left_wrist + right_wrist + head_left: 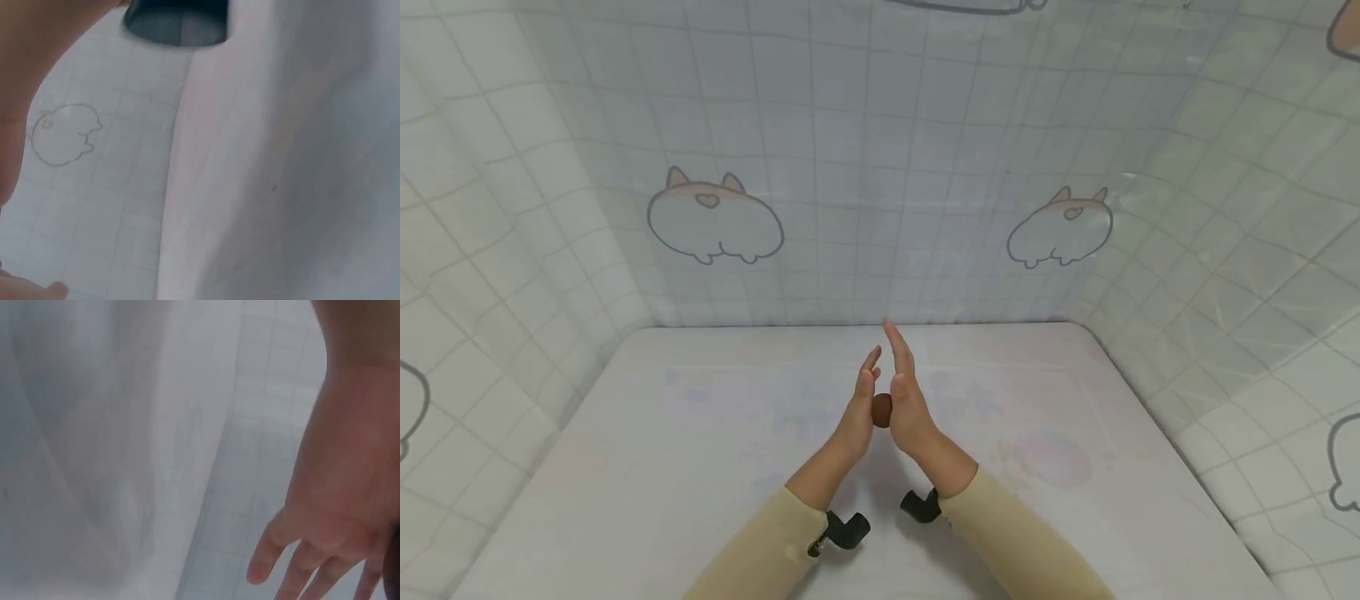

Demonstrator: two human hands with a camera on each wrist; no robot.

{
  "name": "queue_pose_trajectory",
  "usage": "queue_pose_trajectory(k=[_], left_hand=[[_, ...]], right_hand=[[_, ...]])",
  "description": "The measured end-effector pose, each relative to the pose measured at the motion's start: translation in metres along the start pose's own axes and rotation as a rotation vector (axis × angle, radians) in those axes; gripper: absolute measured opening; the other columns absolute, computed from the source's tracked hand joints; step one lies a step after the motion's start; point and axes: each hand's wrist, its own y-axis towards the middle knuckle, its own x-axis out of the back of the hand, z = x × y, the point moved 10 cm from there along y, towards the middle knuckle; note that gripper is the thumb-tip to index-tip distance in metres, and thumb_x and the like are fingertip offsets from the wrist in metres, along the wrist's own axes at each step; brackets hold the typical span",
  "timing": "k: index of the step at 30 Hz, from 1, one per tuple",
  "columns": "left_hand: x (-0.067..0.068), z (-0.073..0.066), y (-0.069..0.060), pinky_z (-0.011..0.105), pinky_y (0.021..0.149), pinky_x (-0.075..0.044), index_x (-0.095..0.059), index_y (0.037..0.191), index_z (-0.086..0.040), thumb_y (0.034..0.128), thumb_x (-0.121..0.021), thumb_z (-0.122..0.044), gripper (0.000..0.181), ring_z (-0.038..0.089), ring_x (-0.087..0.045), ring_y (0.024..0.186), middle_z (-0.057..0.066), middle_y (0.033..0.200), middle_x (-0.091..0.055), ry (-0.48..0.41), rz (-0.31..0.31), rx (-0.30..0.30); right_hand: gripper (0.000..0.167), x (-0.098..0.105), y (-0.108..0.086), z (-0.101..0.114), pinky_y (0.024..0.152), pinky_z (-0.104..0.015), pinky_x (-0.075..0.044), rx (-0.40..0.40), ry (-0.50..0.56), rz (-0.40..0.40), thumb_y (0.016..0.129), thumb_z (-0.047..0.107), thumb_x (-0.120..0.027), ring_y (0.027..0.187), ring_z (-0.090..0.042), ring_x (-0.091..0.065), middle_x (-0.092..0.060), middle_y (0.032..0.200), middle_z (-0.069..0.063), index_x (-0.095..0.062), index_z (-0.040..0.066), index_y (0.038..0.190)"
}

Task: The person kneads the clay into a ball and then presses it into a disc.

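Note:
A small brown ball (882, 410) sits between my two palms, above the table, in the head view. My left hand (856, 418) touches it from the left, its fingers straight and pointing away from me. On the other side, my right hand (912, 417) presses its palm to the ball with fingers extended. The fingertips of the two hands stand apart. A palm with spread fingers (331, 537) shows at the right of the right wrist view. Part of a hand, cut off by the frame, appears at the left of the left wrist view.
Under the hands lies a pale table (647, 467) with faint coloured patches. Grid-patterned sheets (865, 208) with cartoon animals rise at the back and both sides. Black wrist-camera mounts (850, 531) stick out below the beige sleeves (767, 542).

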Motion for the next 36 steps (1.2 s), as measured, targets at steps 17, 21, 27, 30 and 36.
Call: queue_pose_trajectory(k=[17,21,27,30,36], left_hand=[[-0.019,-0.028,-0.007,0.069,0.113,0.002,0.003,0.161,-0.012,0.0934,-0.006,-0.078,0.095,0.037,-0.003,0.152,0.007,0.167,0.008,-0.197,0.143,-0.143],[-0.015,-0.038,-0.006,0.063,0.116,0.003,0.003,0.161,-0.011,0.0943,-0.011,-0.078,0.096,0.035,-0.002,0.152,0.006,0.167,0.007,-0.245,0.130,-0.183],[-0.005,-0.050,-0.005,0.061,0.117,0.001,0.001,0.161,-0.008,0.0978,-0.012,-0.073,0.091,0.032,-0.003,0.152,0.008,0.167,0.002,-0.247,0.075,-0.261],[0.000,-0.055,-0.005,0.060,0.117,0.000,0.001,0.160,-0.006,0.0988,-0.012,-0.072,0.091,0.032,-0.004,0.152,0.009,0.167,0.001,-0.210,0.043,-0.295],[0.012,-0.058,-0.002,0.056,0.119,-0.003,-0.002,0.161,-0.010,0.0997,-0.012,-0.071,0.087,0.029,-0.009,0.152,0.008,0.167,-0.001,-0.124,-0.066,-0.324]], right_hand=[[0.090,0.016,0.003,-0.044,0.111,-0.070,-0.015,-0.147,-0.017,-0.030,0.093,0.081,-0.012,0.152,-0.022,-0.009,-0.010,0.166,0.001,-0.011,0.024,0.162],[0.092,0.011,-0.001,-0.050,0.113,-0.068,-0.014,-0.172,-0.007,-0.007,0.090,0.083,-0.012,0.152,-0.022,-0.007,-0.008,0.167,0.002,-0.010,0.025,0.162],[0.091,0.001,-0.008,-0.050,0.112,-0.070,-0.014,-0.179,-0.001,0.030,0.090,0.083,-0.012,0.152,-0.025,-0.005,-0.006,0.167,0.001,-0.009,0.028,0.162],[0.089,-0.004,-0.012,-0.048,0.111,-0.071,-0.016,-0.174,-0.012,0.048,0.091,0.082,-0.011,0.150,-0.027,-0.010,-0.004,0.167,0.000,-0.008,0.028,0.162],[0.088,-0.012,-0.016,-0.033,0.112,-0.070,-0.014,-0.082,-0.020,0.072,0.096,0.076,-0.009,0.151,-0.030,-0.008,-0.007,0.167,-0.007,-0.008,0.018,0.162]])
